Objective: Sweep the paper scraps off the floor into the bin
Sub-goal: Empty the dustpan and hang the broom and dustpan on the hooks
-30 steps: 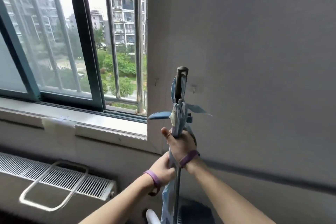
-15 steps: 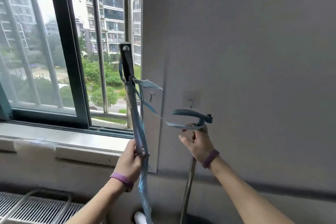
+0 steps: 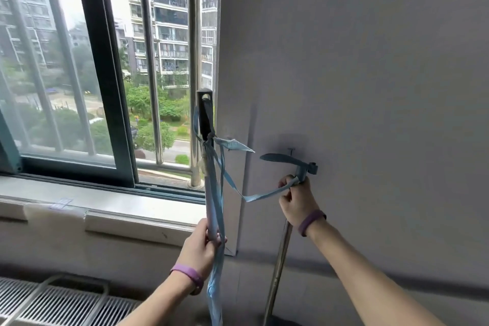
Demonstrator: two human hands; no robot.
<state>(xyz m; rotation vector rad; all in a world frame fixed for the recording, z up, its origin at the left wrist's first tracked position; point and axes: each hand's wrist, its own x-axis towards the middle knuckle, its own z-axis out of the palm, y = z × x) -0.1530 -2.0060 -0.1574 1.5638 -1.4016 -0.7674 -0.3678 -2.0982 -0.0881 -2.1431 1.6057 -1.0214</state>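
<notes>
The left hand, low in the centre of the frame, has its fingers wrapped around the pale broom handle, which stands almost upright in front of the window edge. The handle's black cap reaches up to mid-frame. A light blue ribbon is knotted just under the cap. Some strands hang down along the handle past the left hand, and one strand sags across to the right hand. That hand, right of centre, has its fingers curled around the top of the metal dustpan handle, under its blue-grey grip, close to a small wall hook. Both wrists wear purple bands. A windowsill runs across the left, with a radiator grille in the lower left corner.
</notes>
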